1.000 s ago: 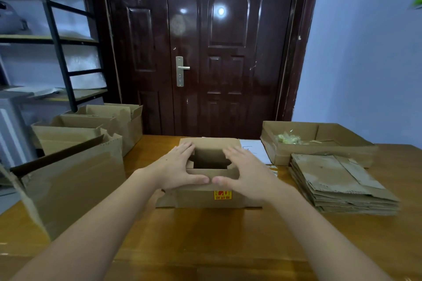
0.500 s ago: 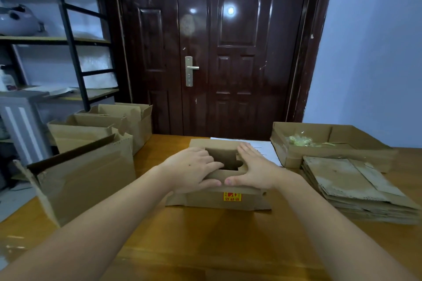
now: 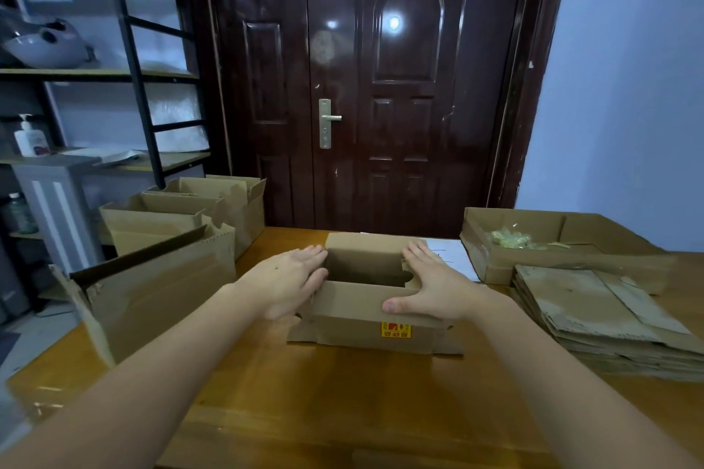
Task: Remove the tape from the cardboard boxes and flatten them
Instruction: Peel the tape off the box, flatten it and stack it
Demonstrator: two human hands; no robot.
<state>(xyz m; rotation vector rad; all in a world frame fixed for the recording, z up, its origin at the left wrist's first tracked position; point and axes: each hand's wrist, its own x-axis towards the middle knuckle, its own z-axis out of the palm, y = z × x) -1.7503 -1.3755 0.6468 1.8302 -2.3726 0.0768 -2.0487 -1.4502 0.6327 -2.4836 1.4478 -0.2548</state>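
Flatly, straight fingers (image 3: pixel 304 259) against box (image 3: pixel 365 320) sides

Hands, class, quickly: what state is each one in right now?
Left hand: open, fingers straight, pressing the left side of the small cardboard box.
Right hand: open, fingers straight, pressing the box's right side.

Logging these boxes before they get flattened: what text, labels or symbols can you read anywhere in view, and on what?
Yellow and red sticker on the near wall of the small box between the hands: symbols and characters, too blurred to read.
White pump bottle on the shelf: label too small to read.
White paper behind the box: faint marks, not readable.
Nothing else carries text.
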